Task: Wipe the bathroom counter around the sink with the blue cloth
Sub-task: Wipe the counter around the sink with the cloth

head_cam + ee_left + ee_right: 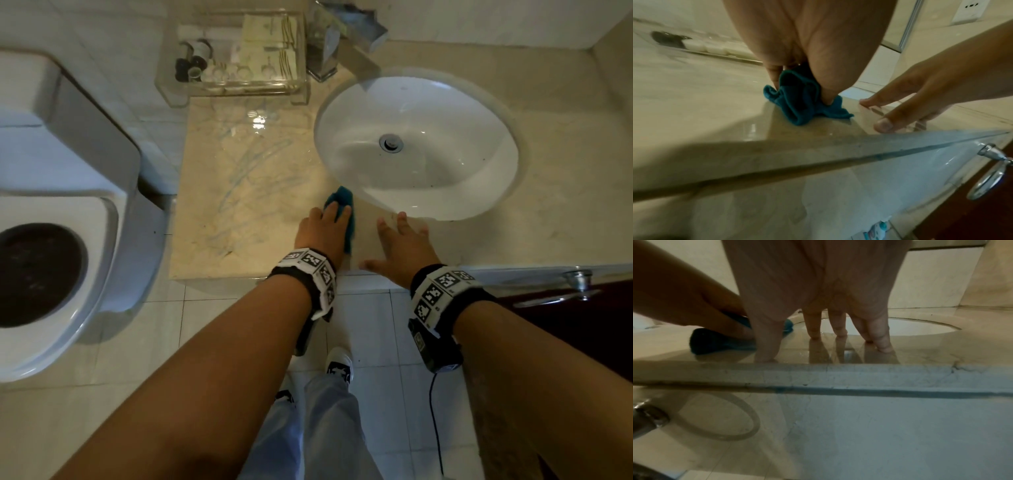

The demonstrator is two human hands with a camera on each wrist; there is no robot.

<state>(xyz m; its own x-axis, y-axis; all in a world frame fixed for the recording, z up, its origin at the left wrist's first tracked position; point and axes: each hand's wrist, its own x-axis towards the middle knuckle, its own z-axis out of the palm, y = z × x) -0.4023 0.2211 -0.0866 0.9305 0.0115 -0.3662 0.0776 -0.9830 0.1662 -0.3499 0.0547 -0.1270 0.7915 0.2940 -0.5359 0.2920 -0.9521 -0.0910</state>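
Observation:
The blue cloth (342, 200) lies bunched on the beige marble counter (246, 205), just off the front-left rim of the white oval sink (428, 109). My left hand (329, 219) is on top of it, thumb and fingers bunching the cloth (797, 104) under the palm. The left hand (801, 92) presses it to the wet surface. My right hand (400, 240) rests spread on the counter in front of the sink, to the right of the cloth, holding nothing. In the right wrist view the right hand's fingertips (838, 335) touch the glossy stone; the cloth (715, 340) sits to their left.
Wet streaks (246, 171) mark the counter left of the sink. A clear tray of toiletries (239, 58) and a faucet (346, 41) stand at the back. A toilet (51, 240) is to the left. A chrome door handle (579, 284) sticks out below the counter edge at right.

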